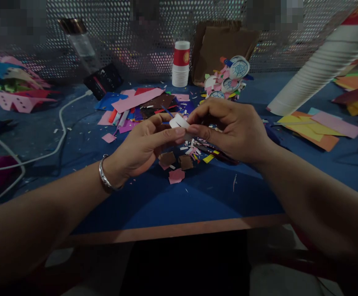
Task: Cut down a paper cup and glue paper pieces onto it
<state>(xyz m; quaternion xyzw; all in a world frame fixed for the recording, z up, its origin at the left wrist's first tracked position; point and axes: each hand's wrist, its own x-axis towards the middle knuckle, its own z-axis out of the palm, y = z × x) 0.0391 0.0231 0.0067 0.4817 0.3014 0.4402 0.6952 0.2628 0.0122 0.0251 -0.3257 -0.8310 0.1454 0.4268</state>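
Observation:
Between my hands, above the blue table, is a small white round piece (179, 121), curled like a ring and probably paper. My left hand (148, 142), with a silver bracelet at the wrist, pinches its left and lower side between thumb and fingers. The right edge is gripped by the thumb and forefinger of my right hand (228, 125). A thin blue stick (167, 110) shows just behind the piece; whether it touches my fingers I cannot tell. Underneath lie paper scraps (192, 150), brown cardboard bits (185, 162) and a pink scrap (176, 176). Scissors seem partly hidden below my right hand.
Coloured paper (138, 100) is heaped behind my hands. A short cup stack (181, 65) stands at the back, and a tall one (317, 70) leans at right. Decorated paper rounds (239, 68) stand before cardboard (225, 45). A white cable (62, 119) crosses the left.

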